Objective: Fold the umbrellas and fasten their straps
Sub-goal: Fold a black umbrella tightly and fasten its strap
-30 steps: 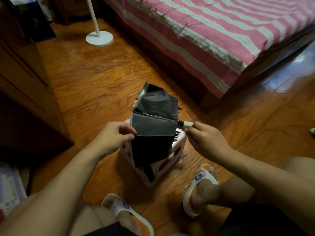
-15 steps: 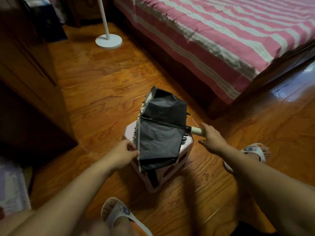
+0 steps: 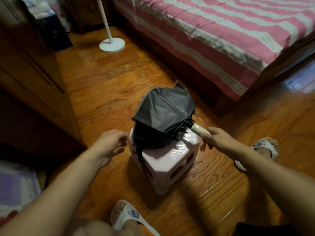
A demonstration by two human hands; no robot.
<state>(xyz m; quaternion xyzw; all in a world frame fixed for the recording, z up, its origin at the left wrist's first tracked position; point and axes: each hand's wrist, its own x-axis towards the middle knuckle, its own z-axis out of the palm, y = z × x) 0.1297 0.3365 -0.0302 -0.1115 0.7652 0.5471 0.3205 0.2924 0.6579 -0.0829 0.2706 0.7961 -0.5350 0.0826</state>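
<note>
A collapsed black umbrella (image 3: 163,116) lies loosely bunched on a small pink plastic stool (image 3: 163,167), its canopy spread and unrolled. Its cream handle (image 3: 198,129) points right, and my right hand (image 3: 216,138) grips that handle. My left hand (image 3: 110,145) hovers just left of the stool with fingers loosely curled, touching nothing. A dark strip of the umbrella, perhaps its strap, hangs down the stool's left front side (image 3: 140,159).
A bed with a pink-and-white striped cover (image 3: 221,31) fills the upper right. A white lamp stand base (image 3: 112,45) sits on the wooden floor behind. A dark wooden wardrobe (image 3: 30,74) runs along the left. My feet in white slippers (image 3: 262,147) flank the stool.
My left hand has let go of the canopy and pulled back to the left. The canopy has dropped onto the stool. My right hand still holds the handle, and the view has shifted back.
</note>
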